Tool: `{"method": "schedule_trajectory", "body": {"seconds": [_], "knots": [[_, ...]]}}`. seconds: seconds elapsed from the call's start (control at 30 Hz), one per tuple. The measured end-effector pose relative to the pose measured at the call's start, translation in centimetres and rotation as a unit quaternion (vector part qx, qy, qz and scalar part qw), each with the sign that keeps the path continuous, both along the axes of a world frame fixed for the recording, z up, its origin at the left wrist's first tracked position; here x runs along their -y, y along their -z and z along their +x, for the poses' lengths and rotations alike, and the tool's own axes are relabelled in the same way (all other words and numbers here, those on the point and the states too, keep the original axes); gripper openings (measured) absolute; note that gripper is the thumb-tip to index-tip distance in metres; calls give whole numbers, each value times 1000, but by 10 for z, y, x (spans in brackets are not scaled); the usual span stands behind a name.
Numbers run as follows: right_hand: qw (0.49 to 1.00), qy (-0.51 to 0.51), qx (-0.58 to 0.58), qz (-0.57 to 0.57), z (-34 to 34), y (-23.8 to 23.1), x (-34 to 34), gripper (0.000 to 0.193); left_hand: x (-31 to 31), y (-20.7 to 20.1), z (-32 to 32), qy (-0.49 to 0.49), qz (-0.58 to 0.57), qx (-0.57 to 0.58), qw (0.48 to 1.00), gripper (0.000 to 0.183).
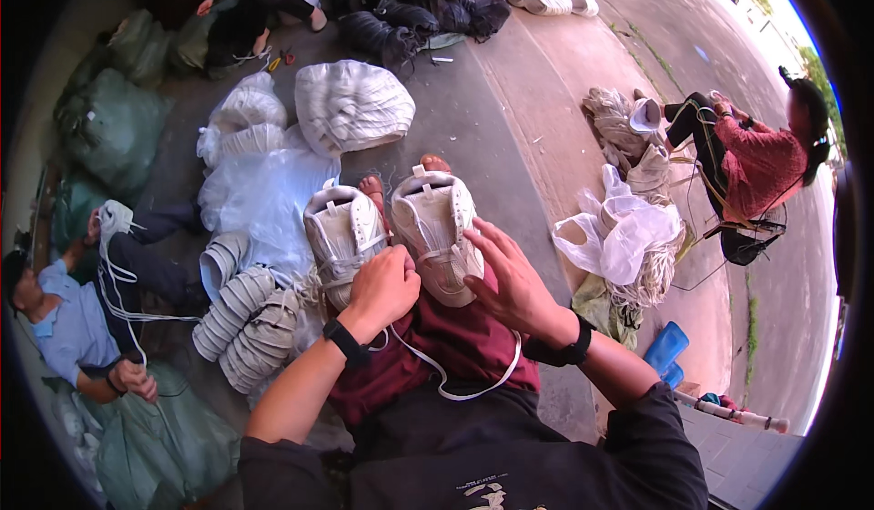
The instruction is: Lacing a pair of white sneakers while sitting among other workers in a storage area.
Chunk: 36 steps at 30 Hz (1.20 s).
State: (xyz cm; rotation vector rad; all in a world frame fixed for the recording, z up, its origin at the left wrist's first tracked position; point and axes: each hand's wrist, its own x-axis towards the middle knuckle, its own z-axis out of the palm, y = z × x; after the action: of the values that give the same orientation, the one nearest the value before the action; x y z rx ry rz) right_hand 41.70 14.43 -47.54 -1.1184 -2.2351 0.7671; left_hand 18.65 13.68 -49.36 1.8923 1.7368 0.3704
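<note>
A pair of pale sneakers rests on my lap, toes toward me: the left sneaker [341,237] and the right sneaker [435,228], with laces across their tongues. My left hand [387,287] is closed in a pinch between the two, at the left sneaker's lace; its fingertips are partly hidden. Over the outer side of the right sneaker, my right hand [501,269] has its fingers spread, the tips touching or close to the upper. A loose white shoelace [446,390] loops over my dark red trousers below both hands.
Bundled pale shoe parts [355,107] and a clear plastic bag [259,187] lie ahead-left, stacked uppers [238,314] nearer. At left a co-worker [77,314] holds white laces. Another person [760,164] sits right, beyond a white plastic bag [619,228]. Black bags [401,23] lie far ahead.
</note>
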Motion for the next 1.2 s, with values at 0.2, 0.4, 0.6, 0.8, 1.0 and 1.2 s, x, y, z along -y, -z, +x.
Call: {"method": "schedule_trajectory", "body": {"seconds": [0.2, 0.4, 0.6, 0.8, 1.0, 1.2], "knots": [[996, 89, -32, -11, -27, 29, -38, 75, -1, -5, 9, -24, -2, 18, 1000, 28], [994, 96, -44, 18, -29, 42, -47, 80, 0, -7, 20, 9, -15, -29, 999, 28], [994, 90, -65, 4, -19, 56, -51, 80, 3, -30, 5, 56, 88, -128, 986, 12], [993, 97, -68, 5, -14, 57, -49, 79, 9, -60, -12, 52, 110, -132, 984, 8], [993, 96, -71, 9, -10, 53, -46, 78, 28, -95, -70, 38, 134, -248, 959, 12], [992, 95, -77, 16, -12, 48, -38, 77, 66, -113, -161, -69, 99, -332, 936, 8]]}}
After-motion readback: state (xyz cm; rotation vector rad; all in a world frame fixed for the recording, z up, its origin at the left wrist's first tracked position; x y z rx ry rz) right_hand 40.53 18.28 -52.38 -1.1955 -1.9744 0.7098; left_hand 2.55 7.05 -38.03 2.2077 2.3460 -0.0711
